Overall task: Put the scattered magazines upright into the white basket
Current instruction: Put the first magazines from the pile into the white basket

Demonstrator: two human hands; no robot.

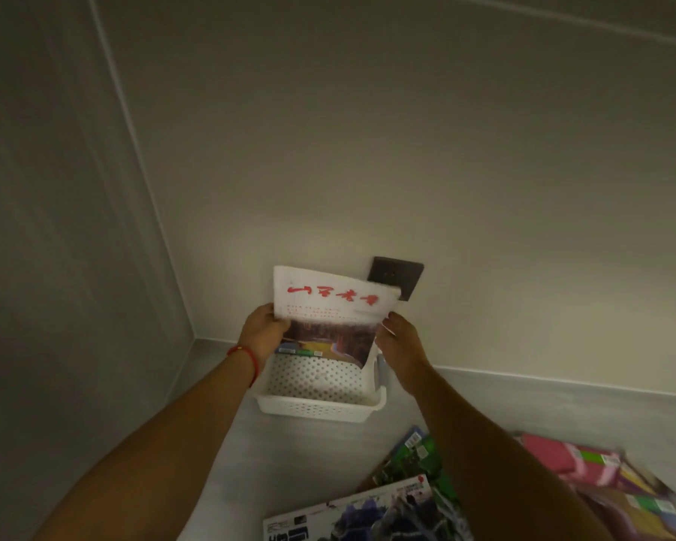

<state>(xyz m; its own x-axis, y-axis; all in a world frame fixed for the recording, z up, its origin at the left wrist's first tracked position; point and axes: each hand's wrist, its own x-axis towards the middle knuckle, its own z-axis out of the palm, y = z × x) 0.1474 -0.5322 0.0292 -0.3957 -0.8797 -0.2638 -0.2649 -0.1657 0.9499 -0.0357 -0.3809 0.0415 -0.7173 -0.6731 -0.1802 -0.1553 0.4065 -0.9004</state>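
A white magazine with red lettering point(328, 306) stands upright at the far end of the white perforated basket point(321, 410), its lower edge down inside. My left hand point(262, 331) grips its left edge, thumb on the cover. At the right edge my right hand point(401, 339) touches the magazine with fingers spread. Under the white magazine's lower left edge shows a green and blue strip, perhaps another magazine point(297, 351) in the basket. More magazines lie flat near me: a white and purple one point(367, 513), a green one point(414, 458) and pink ones point(586, 466).
The basket sits on a grey floor point(289, 462) near a room corner. A dark wall socket plate point(399, 277) is on the wall just behind the held magazine. A red cord circles my left wrist point(246, 359).
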